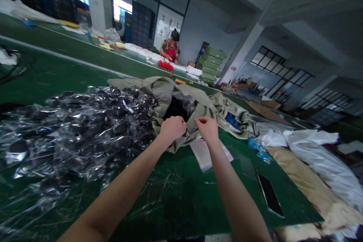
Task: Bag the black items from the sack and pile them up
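My left hand [173, 127] is closed, held over the front of an open woven sack [198, 111] with dark contents. To its right, my right hand [208, 127] makes a pinch, with thumb and forefinger together. A small gap separates the two hands; whatever lies between their fingers is hidden or too small to make out. Under my right wrist lies a stack of clear plastic bags [202, 155], flat on the green table [181, 204]. Left of the sack spreads a large heap of dark items in clear plastic wrapping [85, 132].
A phone [270, 195] lies at the table's right side. Behind it are crumpled blue plastic [258, 149], a second sack [242, 128] with blue contents, and tan and white sacks [300, 174] along the edge. Across the table a person in a red apron [170, 51] works beside red items [166, 65].
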Demonstrator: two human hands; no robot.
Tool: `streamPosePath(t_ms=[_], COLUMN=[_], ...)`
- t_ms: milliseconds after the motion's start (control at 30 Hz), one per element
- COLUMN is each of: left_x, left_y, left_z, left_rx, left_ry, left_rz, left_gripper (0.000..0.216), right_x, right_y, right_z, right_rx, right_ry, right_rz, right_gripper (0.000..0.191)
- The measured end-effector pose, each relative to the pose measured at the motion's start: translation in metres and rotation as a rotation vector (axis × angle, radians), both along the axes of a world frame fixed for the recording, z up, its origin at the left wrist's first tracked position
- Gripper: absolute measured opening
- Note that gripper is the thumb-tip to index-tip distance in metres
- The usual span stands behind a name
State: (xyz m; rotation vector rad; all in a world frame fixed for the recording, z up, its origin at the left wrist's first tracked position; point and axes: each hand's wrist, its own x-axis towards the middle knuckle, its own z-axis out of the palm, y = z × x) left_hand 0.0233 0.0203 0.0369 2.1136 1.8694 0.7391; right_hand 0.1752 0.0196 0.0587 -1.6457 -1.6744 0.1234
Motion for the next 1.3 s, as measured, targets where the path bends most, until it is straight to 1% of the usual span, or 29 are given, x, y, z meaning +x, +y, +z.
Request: streamPosePath(t_ms=[67, 133, 267, 333, 433, 533, 600, 667, 733, 833, 900, 1000, 1100, 1200, 1300], left_x=[0.000, 0.002, 0.006, 0.007, 0.009, 0.013, 0.017, 0.021, 0.024, 0.029, 0.032, 0.035, 0.032, 0.020, 0.000], left_y=[-0.003, -0.007, -0.010, -0.009, -0.005, -0.001, 0.003, 0.006, 0.010, 0.013, 0.014, 0.012, 0.006, -0.002, -0.011], left_z=[0.000, -0.001, -0.005, -0.008, -0.013, -0.015, -0.016, -0.017, -0.019, -0.029, -0.037, -0.047, -0.052, -0.051, -0.050], left_rx=[-0.009, 0.036, 0.046, 0.037, 0.064, 0.015, 0.015, 0.071, 0.097, 0.090, 0.099, 0.139, 0.168, 0.134, 0.081], left_ry=[-0.016, -0.038, -0.049, -0.044, -0.029, -0.013, -0.042, -0.091, -0.129, -0.196, -0.255, -0.318, -0.327, -0.343, -0.444], left_rz=[0.010, 0.044, 0.061, 0.061, 0.062, 0.034, 0.059, 0.096, 0.110, 0.132, 0.140, 0.121, 0.099, 0.021, -0.082], left_gripper=[0.036, 0.040, 0.039, 0.038, 0.040, 0.037, 0.039, 0.042, 0.039, 0.033, 0.032, 0.032, 0.033, 0.040, 0.044], right_x=[-0.002, -0.004, -0.005, -0.005, -0.004, -0.005, -0.006, -0.006, -0.004, 0.002, 0.005, 0.007, 0.009, 0.012, 0.015], right_y=[-0.001, 0.000, 0.005, 0.008, 0.012, 0.017, 0.020, 0.023, 0.025, 0.027, 0.028, 0.029, 0.025, 0.015, 0.002], right_z=[0.000, -0.003, -0.012, -0.015, -0.017, -0.014, -0.012, -0.011, -0.012, -0.015, -0.019, -0.025, -0.025, -0.016, -0.004], right_rx=[0.006, 0.018, -0.032, -0.039, -0.023, -0.001, 0.015, 0.016, 0.008, -0.004, -0.029, -0.058, -0.077, -0.069, -0.032], right_ry=[0.008, 0.030, 0.008, 0.018, 0.029, 0.008, -0.020, -0.067, -0.114, -0.145, -0.142, -0.130, -0.126, -0.096, -0.082], right_rz=[0.004, 0.011, 0.071, 0.087, 0.106, 0.101, 0.094, 0.101, 0.109, 0.103, 0.132, 0.220, 0.278, 0.297, 0.366], right_gripper=[0.022, 0.022, 0.020, 0.020, 0.022, 0.018, 0.017, 0.017, 0.016, 0.015, 0.015, 0.013, 0.011, 0.010, 0.009])
